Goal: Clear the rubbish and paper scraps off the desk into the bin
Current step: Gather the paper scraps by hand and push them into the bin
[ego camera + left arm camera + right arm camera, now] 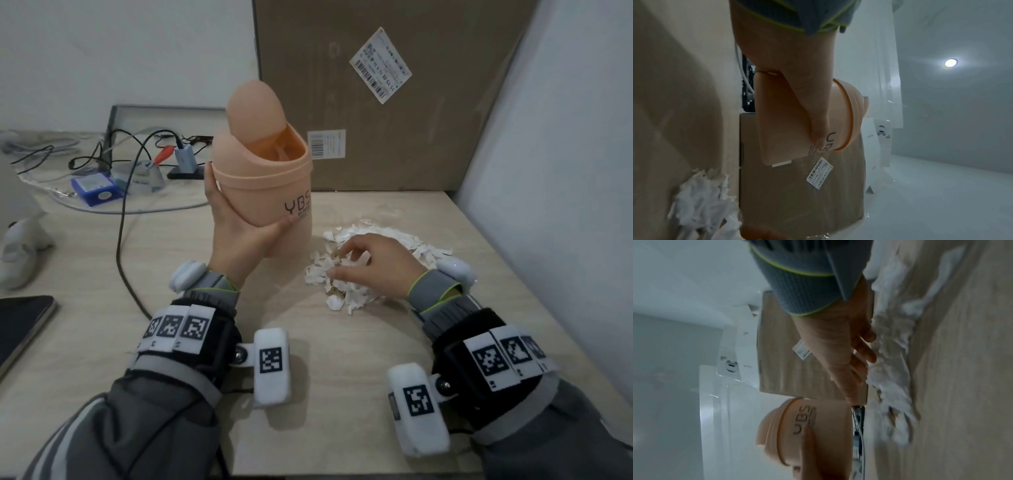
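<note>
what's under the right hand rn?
Under the right hand lies the pile of white paper scraps with some brown bits, on the desk. The scraps directly beneath the palm are covered; whether the fingers pinch any cannot be told.

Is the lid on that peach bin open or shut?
Open. The bin's swing lid is tipped up on end, baring the hollow inside, while the left hand grips the bin.

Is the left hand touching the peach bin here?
Touching. In the head view the left hand wraps the bin, thumb across its front; the left wrist view shows the thumb pressed on the wall.
</note>
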A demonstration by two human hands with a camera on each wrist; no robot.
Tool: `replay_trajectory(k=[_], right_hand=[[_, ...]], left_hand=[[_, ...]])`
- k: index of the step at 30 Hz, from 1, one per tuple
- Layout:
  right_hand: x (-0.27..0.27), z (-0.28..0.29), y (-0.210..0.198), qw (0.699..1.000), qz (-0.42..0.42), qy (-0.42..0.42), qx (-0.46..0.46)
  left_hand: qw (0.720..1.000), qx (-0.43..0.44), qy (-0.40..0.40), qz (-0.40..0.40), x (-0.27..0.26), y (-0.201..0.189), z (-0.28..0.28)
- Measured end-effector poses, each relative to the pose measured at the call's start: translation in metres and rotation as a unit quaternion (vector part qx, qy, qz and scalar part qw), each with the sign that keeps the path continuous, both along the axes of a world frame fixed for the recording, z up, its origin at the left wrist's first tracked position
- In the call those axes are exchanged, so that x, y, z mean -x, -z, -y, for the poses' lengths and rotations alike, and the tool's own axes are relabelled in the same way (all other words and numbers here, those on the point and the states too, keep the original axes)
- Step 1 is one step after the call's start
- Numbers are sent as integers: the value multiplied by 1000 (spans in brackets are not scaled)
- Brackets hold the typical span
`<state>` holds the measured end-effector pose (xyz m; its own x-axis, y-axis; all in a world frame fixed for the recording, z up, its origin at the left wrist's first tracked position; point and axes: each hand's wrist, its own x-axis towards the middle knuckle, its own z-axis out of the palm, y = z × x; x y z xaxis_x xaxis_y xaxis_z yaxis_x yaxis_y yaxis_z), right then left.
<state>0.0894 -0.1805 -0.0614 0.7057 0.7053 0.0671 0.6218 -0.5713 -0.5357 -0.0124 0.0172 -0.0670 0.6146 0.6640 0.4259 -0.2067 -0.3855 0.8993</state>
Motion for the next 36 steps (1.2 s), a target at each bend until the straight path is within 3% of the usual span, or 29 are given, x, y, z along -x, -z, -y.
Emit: replay_trajectory(k=[3, 8, 19, 24, 27, 30, 36], right_hand=[[12, -16, 1, 993, 64, 15, 95], [19, -26, 4, 986, 84, 15, 142], [9, -28, 5, 993, 95, 54, 46], [2, -21, 2, 988, 40, 108, -103], [-3, -16, 2, 963, -35, 134, -233], [-6, -12, 1, 918, -134, 149, -341], [-14, -6, -10, 777, -320, 168, -516]], left_hand=[[1000, -16, -5, -19, 0, 2, 1], [999, -23, 6, -27, -2, 4, 2], [999, -4, 9, -36, -2, 7, 1], [999, -3, 8, -42, -3, 8, 0], [999, -6, 4, -47, -3, 9, 0], [999, -7, 4, -52, -3, 8, 0], [998, -4, 5, -59, -2, 9, -1]])
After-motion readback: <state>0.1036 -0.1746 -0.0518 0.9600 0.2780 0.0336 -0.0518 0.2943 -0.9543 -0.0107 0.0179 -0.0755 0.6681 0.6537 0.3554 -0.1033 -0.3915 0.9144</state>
